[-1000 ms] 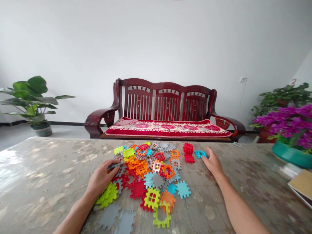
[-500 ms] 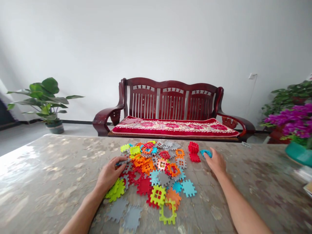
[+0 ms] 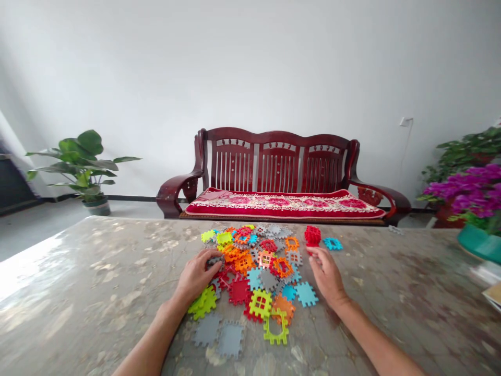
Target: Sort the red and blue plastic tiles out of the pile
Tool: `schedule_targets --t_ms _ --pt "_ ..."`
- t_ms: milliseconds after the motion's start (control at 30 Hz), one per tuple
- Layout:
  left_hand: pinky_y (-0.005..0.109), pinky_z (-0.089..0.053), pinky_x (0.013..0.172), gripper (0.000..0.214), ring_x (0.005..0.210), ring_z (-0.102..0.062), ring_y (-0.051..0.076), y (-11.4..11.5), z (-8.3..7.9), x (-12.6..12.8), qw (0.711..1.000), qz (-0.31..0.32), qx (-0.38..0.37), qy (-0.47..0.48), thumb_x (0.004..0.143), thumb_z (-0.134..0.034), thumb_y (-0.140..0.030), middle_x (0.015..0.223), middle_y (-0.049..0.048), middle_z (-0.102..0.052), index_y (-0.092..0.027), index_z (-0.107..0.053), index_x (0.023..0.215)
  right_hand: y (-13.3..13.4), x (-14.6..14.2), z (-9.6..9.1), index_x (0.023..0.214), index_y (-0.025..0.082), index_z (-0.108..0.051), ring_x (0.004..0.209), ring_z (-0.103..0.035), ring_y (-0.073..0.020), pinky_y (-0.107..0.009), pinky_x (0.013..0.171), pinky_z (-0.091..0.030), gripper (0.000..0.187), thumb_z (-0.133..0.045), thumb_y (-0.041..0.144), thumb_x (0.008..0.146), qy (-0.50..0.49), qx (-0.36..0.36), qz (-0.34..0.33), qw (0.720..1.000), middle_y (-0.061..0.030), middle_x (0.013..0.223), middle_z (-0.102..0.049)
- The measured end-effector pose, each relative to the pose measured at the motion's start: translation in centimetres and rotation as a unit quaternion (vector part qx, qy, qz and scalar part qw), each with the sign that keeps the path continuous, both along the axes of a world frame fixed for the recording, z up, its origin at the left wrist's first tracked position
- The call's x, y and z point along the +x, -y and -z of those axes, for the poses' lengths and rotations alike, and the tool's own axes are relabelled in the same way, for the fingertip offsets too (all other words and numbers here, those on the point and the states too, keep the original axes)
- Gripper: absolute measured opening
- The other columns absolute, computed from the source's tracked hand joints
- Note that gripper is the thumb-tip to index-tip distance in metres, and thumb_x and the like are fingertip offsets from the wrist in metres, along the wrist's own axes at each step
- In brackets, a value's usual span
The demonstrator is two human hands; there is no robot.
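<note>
Red stack (image 3: 312, 234), blue piece (image 3: 332, 244) set apart | mixed pile (image 3: 269, 280) left loose | left hand (image 3: 199, 274) at pile, right hand (image 3: 327, 275) at stack | both grips: can't tell

Daylight glare whitens the tabletop's (image 3: 117, 277) left edge.

A flower-patterned tabletop (image 3: 97, 292) carries a loose spread of colourful notched tiles (image 3: 254, 279).

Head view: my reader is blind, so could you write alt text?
A left hand and right hand flank a pile of colourful notched tiles on a patterned table, the right by a red stack. A wooden bench stands behind.
</note>
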State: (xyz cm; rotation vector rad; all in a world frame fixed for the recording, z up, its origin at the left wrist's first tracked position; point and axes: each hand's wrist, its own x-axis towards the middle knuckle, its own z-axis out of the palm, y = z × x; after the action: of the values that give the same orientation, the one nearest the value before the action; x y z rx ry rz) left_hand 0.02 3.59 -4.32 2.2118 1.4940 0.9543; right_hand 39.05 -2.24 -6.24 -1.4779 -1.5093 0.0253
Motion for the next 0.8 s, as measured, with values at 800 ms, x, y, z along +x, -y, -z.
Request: schedule_targets --t_ms 800 --pt "0.059 -0.020 0.110 0.050 0.130 -0.045 0.032 -5.6 -4.3 1.9 0.974 -0.186 -0.044 -0.122 0.092 -0.032 -0.052 0.135 0.0085 -0.060 -0.030 -0.059 0.129 0.8 -2.3 0.2 0.110 0.023 -0.068 0.119 -0.055 -0.0271 -0.049 0.106 -0.041 0.036 -0.043 0.041 0.091 0.034 -0.062 -0.020 0.997 -0.0097 0.123 -0.063"
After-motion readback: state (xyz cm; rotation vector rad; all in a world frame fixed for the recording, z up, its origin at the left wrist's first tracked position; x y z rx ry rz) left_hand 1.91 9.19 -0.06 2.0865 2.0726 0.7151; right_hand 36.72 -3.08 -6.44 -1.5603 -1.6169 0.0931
